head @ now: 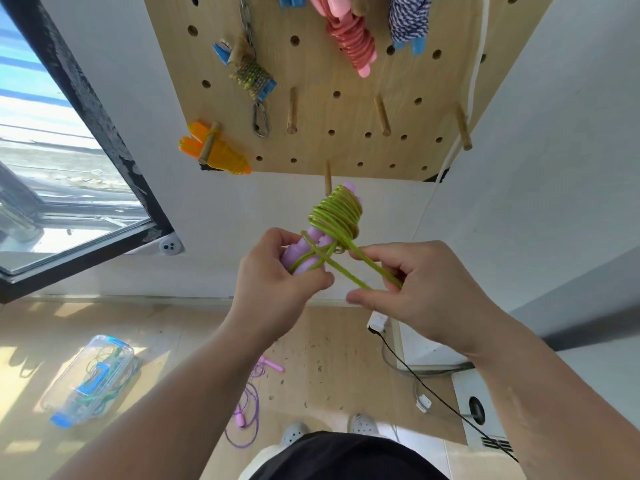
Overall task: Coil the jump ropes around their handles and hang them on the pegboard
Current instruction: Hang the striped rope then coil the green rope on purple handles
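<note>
Head view: at frame centre the left hand point(277, 277) grips paired lilac plastic handles point(302, 251), their far end wound with glossy green plastic cord point(337, 213). The right hand point(433, 292) pinches the two free strands crossing below the coil. If that pinch slackens before the end is tucked, the springy cord will likely unwind, short of the pale wooden pegboard point(349, 112) in the upper frame.
</note>
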